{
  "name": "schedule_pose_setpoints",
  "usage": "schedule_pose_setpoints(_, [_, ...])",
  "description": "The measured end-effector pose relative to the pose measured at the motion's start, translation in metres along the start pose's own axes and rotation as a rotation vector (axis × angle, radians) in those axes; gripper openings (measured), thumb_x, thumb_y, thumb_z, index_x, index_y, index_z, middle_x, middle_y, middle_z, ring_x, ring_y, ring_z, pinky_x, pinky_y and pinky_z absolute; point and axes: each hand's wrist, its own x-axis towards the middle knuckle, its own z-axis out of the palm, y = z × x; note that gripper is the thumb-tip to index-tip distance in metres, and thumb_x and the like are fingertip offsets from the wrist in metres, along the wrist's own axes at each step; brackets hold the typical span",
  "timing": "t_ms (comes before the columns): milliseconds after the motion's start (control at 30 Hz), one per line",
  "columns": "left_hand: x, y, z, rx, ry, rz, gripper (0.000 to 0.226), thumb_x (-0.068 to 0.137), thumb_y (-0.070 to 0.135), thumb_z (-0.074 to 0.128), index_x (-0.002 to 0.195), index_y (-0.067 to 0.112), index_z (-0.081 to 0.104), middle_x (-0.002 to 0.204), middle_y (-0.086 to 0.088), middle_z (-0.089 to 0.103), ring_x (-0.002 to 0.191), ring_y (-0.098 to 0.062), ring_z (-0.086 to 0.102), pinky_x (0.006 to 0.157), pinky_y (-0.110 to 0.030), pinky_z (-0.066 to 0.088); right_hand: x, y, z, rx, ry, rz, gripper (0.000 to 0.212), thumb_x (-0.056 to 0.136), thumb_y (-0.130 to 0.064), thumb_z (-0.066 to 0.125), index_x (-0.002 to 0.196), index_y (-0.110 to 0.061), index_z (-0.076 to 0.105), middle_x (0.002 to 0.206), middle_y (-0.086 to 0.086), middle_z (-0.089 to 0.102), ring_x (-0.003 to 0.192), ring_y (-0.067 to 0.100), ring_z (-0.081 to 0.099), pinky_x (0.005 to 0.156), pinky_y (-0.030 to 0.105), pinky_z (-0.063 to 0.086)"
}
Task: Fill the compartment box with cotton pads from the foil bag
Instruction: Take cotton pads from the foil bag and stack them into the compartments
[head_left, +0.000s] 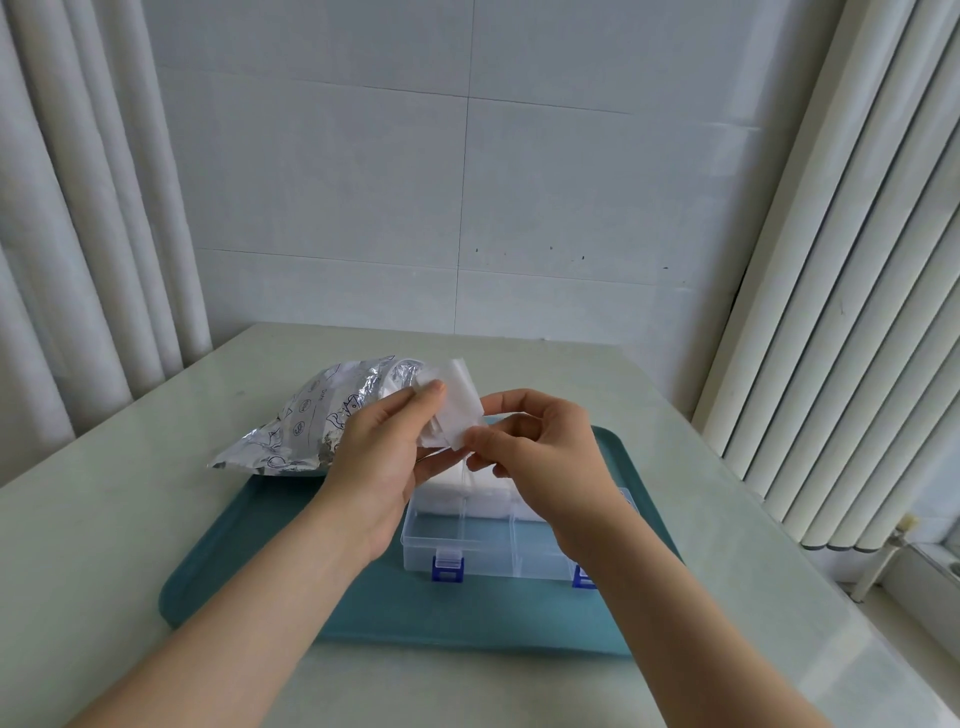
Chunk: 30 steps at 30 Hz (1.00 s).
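- A pale surface (156, 519) is seen in front of a tiled wall (467, 182), with ribbed white curtains (857, 260) at both sides.
- A teal tray (249, 561) is laid flat on the surface.
- A crumpled foil bag (306, 421) is laid on its side at the tray's far left corner, partly on the tray and partly on the surface, with its mouth turned toward the hands.
- A clear box (483, 551) is set on the tray's right half. It is divided into compartments, and two blue latches (447, 566) are seen on its near wall. Its back row is filled by a white stack (447, 486) of pads.
- The left hand (384, 457) is raised just beside the bag's mouth. A few pads (457, 400) are pinched between its thumb and curled fingers.
- The right hand (540, 447) is held close to the left one, above the box. The lower edge of the same pads is pinched between its thumb and forefinger, and the other fingers are curled.
- The pads are held in the air between both hands, above the box's back row and apart from the stack. Whether the bag's mouth is touched by them cannot be told.
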Motion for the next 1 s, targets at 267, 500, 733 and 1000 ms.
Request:
schedule_pose_setpoints(267, [0.005,0.003,-0.006,-0.113,0.129,-0.009,0.021,0.106,0.021,0.063,0.113,0.004,0.073,0.115,-0.018,0.076,0.099,-0.033,0.078,0.086,-0.044,0.065,0.005,0.002,-0.002,0.017,0.130,0.037,0.037,0.086,0.008,0.059,0.108,-0.018,0.074,0.071,0.005,0.073,0.062,0.016,0.062,0.073,0.035,0.052])
schedule_pose_setpoints(500, [-0.004,0.002,-0.002,0.120,-0.006,0.064,0.023,0.109,0.025,0.058,0.114,0.013,0.077,0.110,-0.011,0.080,0.099,-0.027,0.079,0.075,-0.036,0.066,-0.003,-0.005,0.005,0.211,0.206,-0.025,0.018,0.093,-0.001,0.067,0.106,-0.009,0.077,0.083,0.011,0.080,0.076,0.020,0.078,0.073,0.032,0.056])
schedule_pose_setpoints(733, [-0.007,0.000,0.002,0.204,-0.085,0.122,0.034,0.111,0.031,0.051,0.118,0.010,0.076,0.107,-0.012,0.080,0.101,-0.029,0.078,0.082,-0.038,0.066,-0.005,-0.002,0.012,0.169,0.245,0.030,0.019,0.090,0.001,0.068,0.107,-0.007,0.072,0.078,0.012,0.079,0.076,0.026,0.080,0.069,0.032,0.063])
schedule_pose_setpoints(1000, [-0.006,-0.002,0.000,0.373,-0.063,0.246,0.018,0.106,0.019,0.062,0.110,0.012,0.079,0.102,-0.013,0.078,0.092,-0.022,0.080,0.079,-0.034,0.066,-0.004,0.002,0.010,-0.080,0.247,0.081,0.023,0.085,-0.020,0.074,0.108,-0.020,0.072,0.074,0.004,0.079,0.067,0.021,0.078,0.073,0.044,0.066])
